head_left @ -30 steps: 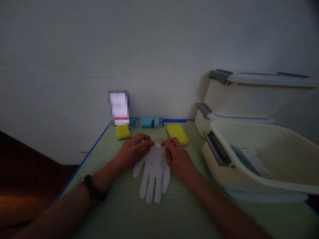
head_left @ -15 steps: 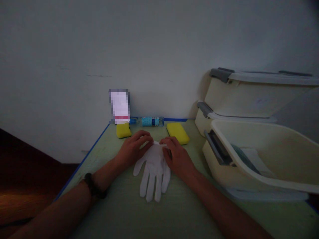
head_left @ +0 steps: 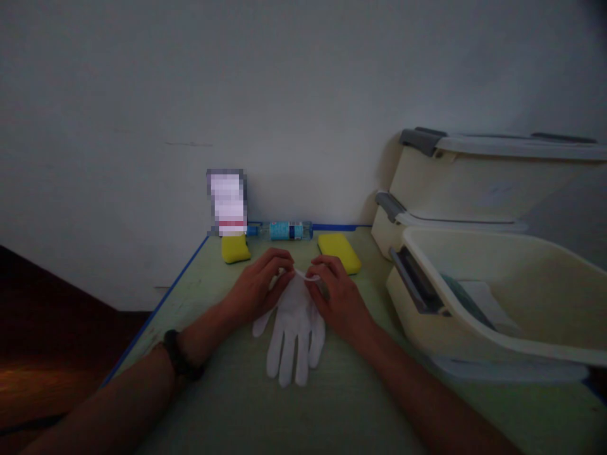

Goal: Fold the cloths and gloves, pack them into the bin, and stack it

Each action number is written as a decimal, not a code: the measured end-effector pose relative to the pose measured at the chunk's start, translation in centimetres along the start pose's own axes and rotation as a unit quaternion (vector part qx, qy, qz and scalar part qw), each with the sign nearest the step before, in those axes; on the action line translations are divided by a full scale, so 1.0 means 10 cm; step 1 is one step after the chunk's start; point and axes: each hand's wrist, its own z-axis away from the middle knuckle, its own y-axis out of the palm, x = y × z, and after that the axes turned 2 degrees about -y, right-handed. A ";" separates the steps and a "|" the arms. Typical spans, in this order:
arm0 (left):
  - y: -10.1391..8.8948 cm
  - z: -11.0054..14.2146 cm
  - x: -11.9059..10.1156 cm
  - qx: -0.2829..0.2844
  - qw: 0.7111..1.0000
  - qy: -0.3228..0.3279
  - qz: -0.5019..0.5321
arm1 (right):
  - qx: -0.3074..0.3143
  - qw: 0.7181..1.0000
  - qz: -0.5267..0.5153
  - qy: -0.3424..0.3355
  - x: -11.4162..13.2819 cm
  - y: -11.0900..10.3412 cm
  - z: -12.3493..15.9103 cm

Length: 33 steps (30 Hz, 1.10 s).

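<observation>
A white glove (head_left: 293, 322) lies on the pale green table (head_left: 199, 417), its fingers pointing toward me and its cuff at the far end. My left hand (head_left: 260, 282) pinches the left side of the cuff between thumb and fingers. On the opposite side, my right hand (head_left: 339, 294) grips the cuff's right edge in the same way. Between the two hands the cuff's rim is lifted and bowed. A dark band circles my left wrist. Part of the glove's thumb side is hidden under my left hand.
Behind the hands lie a yellow sponge (head_left: 338, 253), a smaller yellow sponge (head_left: 235, 249) and a clear bottle with a blue label (head_left: 287, 231). A blurred upright phone-like object (head_left: 228, 201) leans on the wall. Right stands an open cream bin (head_left: 497, 344), with stacked lidded bins (head_left: 474, 189) behind.
The cuff's rim has been raised and opened slightly between my hands. Both hands have shifted only a little, and the glove has slid slightly toward me.
</observation>
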 end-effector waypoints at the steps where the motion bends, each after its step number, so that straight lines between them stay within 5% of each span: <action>1: 0.00 0.00 -0.02 0.003 1.000 0.000 0.010 | -0.002 1.000 -0.003 0.002 0.00 0.00 0.00; 5: 0.00 0.00 -0.09 -0.003 0.994 -0.036 0.107 | -0.027 0.997 -0.059 0.032 -0.03 0.01 0.00; 8: 0.01 -0.02 -0.12 -0.018 0.943 -0.177 0.281 | -0.005 0.974 -0.200 0.106 -0.05 0.01 0.00; 11: 0.02 -0.05 -0.13 0.012 0.805 -0.320 0.499 | 0.011 0.892 -0.398 0.215 -0.03 0.00 0.00; 13: 0.01 -0.07 -0.13 0.035 0.721 -0.352 0.595 | -0.029 0.814 -0.510 0.276 -0.01 0.00 -0.01; 15: 0.00 -0.07 -0.12 0.040 0.677 -0.360 0.641 | -0.081 0.741 -0.585 0.319 0.02 -0.01 -0.04; 17: -0.02 -0.08 -0.13 0.029 0.662 -0.364 0.654 | -0.111 0.690 -0.625 0.347 0.03 -0.02 -0.06; 19: -0.02 -0.08 -0.14 0.026 0.663 -0.366 0.652 | -0.117 0.675 -0.632 0.362 0.05 -0.03 -0.07; 23: 0.02 -0.08 -0.17 0.056 0.680 -0.362 0.635 | -0.114 0.699 -0.597 0.376 0.04 -0.04 -0.06; 27: 0.05 -0.05 -0.12 0.073 0.743 -0.342 0.571 | -0.089 0.718 -0.583 0.370 0.01 -0.03 -0.05; 29: 0.02 -0.04 -0.06 0.100 0.803 -0.314 0.497 | -0.054 0.755 -0.553 0.347 0.01 -0.03 -0.05; 33: -0.11 -0.03 0.06 0.193 0.897 -0.229 0.325 | 0.124 0.884 -0.383 0.238 0.03 -0.06 -0.03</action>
